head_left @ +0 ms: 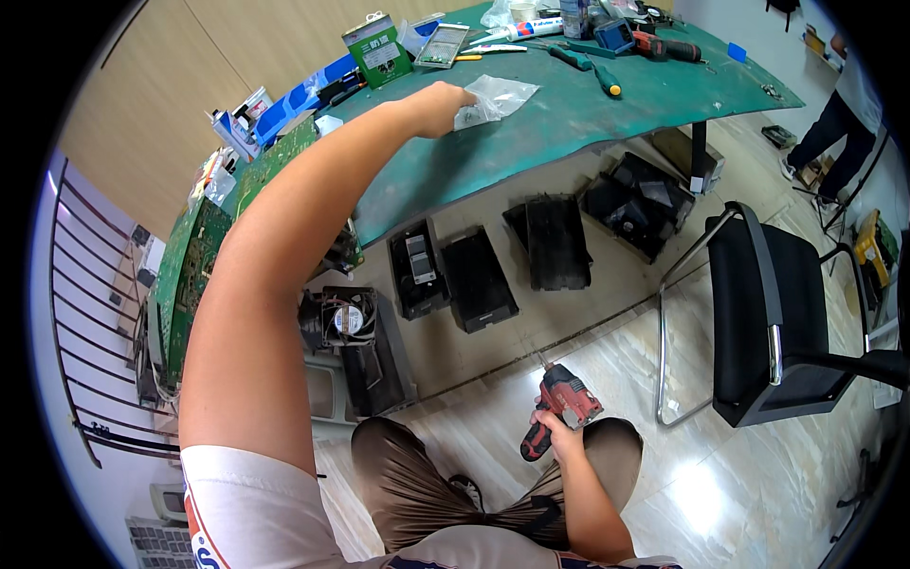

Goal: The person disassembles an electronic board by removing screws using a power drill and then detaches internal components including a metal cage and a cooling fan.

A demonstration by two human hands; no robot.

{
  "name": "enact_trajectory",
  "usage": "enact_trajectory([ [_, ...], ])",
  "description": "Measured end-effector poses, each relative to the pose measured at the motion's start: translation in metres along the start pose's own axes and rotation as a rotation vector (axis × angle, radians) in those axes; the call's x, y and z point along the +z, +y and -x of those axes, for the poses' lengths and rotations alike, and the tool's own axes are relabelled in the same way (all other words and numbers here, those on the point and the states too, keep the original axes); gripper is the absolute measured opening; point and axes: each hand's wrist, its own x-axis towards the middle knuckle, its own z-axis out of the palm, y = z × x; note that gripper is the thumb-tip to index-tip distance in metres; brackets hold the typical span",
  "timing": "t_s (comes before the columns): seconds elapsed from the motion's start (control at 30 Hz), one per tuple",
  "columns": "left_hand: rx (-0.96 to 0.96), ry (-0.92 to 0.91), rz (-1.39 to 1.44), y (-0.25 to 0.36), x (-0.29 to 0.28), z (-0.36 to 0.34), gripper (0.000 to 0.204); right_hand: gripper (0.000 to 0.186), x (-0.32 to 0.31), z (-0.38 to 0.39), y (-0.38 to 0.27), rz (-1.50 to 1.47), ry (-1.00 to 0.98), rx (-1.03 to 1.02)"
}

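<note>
Plastic bag [493, 98] — clear, thin and limp, judged light and slippery — lay on the green table mat [569, 123], pinched at its near edge by the left hand [441, 106]. A red power drill [561, 408] was gripped by the right hand [557, 434] (near the knee). A green box [377, 49] stood behind — beside a white tube [519, 30].

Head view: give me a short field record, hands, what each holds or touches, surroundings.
left hand: stretched out to the green table, fingers on a clear plastic bag
right hand: down by the knee, gripping a red drill
on table: screwdrivers, tube, green box, second drill
under table: black housings, a fan
right: black chair
far right: another person standing
</note>
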Motion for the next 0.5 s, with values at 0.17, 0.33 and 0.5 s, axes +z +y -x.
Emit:
enact_trajectory([
  [0.17, 0.074, -0.144, -0.005, -0.008, 0.006, -0.009, 0.049, 0.04, 0.002, 0.001, 0.003, -0.019, -0.012, 0.024],
  [0.33, -0.008, -0.148, -0.093, -0.004, 0.009, -0.012, 0.047, 0.041, 0.002, 0.0, 0.002, -0.02, -0.018, 0.049],
  [0.5, -0.047, -0.141, -0.132, -0.003, 0.004, -0.017, 0.045, 0.04, 0.002, -0.002, 0.005, -0.017, -0.021, 0.027],
])
